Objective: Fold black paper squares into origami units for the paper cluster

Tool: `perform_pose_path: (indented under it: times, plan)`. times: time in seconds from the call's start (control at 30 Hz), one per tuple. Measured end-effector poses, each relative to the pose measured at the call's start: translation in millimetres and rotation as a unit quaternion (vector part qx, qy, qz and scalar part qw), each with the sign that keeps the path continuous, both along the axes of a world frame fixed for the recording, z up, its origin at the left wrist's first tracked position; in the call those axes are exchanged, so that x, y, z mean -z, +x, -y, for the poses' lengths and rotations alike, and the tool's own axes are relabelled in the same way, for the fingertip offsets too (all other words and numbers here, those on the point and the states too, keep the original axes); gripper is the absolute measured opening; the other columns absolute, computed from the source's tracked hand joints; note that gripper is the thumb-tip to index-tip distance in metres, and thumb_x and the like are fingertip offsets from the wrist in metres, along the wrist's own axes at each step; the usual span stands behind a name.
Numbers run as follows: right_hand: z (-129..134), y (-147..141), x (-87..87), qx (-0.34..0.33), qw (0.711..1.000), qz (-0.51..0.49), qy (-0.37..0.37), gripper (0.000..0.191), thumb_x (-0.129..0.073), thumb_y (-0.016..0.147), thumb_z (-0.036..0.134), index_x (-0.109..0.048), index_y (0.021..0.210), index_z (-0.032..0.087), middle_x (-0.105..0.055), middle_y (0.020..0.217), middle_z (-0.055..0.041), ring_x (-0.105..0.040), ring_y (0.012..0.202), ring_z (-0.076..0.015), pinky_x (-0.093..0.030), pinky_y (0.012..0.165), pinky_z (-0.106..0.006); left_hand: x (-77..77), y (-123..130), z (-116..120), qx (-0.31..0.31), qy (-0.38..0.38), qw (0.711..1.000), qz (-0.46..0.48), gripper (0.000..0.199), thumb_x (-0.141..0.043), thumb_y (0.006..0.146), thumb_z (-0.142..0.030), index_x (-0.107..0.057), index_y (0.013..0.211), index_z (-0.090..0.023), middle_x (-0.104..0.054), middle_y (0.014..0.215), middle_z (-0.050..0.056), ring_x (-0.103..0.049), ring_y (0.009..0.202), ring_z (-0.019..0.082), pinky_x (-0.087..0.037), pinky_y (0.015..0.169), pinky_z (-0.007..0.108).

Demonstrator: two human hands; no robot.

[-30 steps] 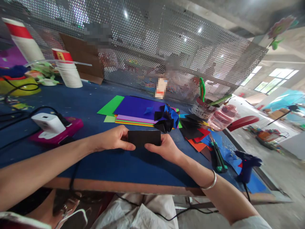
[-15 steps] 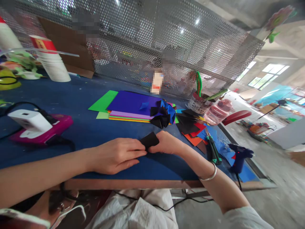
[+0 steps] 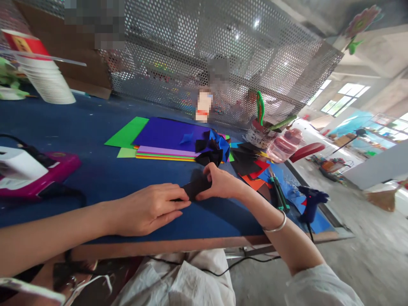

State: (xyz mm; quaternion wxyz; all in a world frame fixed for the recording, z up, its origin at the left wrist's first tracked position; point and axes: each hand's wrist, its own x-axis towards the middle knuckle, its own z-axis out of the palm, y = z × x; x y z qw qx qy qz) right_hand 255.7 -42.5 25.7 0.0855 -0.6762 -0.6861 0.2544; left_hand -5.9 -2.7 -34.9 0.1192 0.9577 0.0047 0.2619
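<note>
A small piece of black paper (image 3: 196, 187) lies between my hands over the blue table (image 3: 121, 174). My left hand (image 3: 154, 208) has its fingertips closed on the paper's left end. At the right end my right hand (image 3: 219, 182) holds the paper between thumb and curled fingers. Just beyond are folded black and blue paper shapes (image 3: 219, 146), resting at the right side of a stack of coloured sheets (image 3: 168, 136) with purple on top.
Right of my hands are black and red paper scraps (image 3: 247, 163), a green cutter (image 3: 279, 193) and a glue gun (image 3: 312, 202). A pink power strip (image 3: 63, 170) sits left, paper cups (image 3: 47, 78) behind it. Perforated metal (image 3: 178, 55) stands at the back.
The view has shifted, so most things appear further left. My right hand's fingers have lifted and spread wider around the right end of the black paper.
</note>
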Motion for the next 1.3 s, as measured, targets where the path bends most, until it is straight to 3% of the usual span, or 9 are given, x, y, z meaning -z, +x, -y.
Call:
perform_pose_path:
  times: [0.3,0.67,1.3]
  plan:
    - [-17.9,26.7,4.8,-0.006,0.997,-0.081,-0.008,0.065,-0.103,0.059,0.032,-0.060,0.107,0.022,-0.066,0.091,0.0059,-0.065,0.086,-0.0173,-0.048,0.073,-0.029,1.1,-1.9,-1.1,0.002,-0.016,1.000,0.000,0.033,-0.052,0.113,-0.020,-0.074,0.137,-0.022,-0.080,0.120,0.011,-0.075,0.104,0.025,-0.061,0.095,0.034]
    - [0.7,-4.8,2.2,-0.018,0.999,0.022,0.018,0.067,-0.103,0.069,0.047,-0.063,0.116,0.022,-0.072,0.113,-0.0062,-0.068,0.100,-0.0258,-0.045,0.080,-0.034,-1.4,0.3,-0.1,-0.009,-0.018,1.000,-0.007,0.036,-0.050,0.112,-0.020,-0.075,0.138,-0.023,-0.082,0.117,0.012,-0.075,0.102,0.025,-0.064,0.091,0.036]
    - [-25.0,35.4,5.0,-0.052,0.995,-0.079,-0.025,0.047,-0.099,0.068,0.020,-0.064,0.100,0.021,-0.065,0.094,0.0036,-0.065,0.088,-0.0176,-0.050,0.076,-0.029,-1.2,-2.4,-1.1,-0.005,-0.019,1.000,-0.001,0.037,-0.050,0.115,-0.021,-0.075,0.141,-0.024,-0.082,0.121,0.010,-0.077,0.106,0.025,-0.062,0.096,0.035]
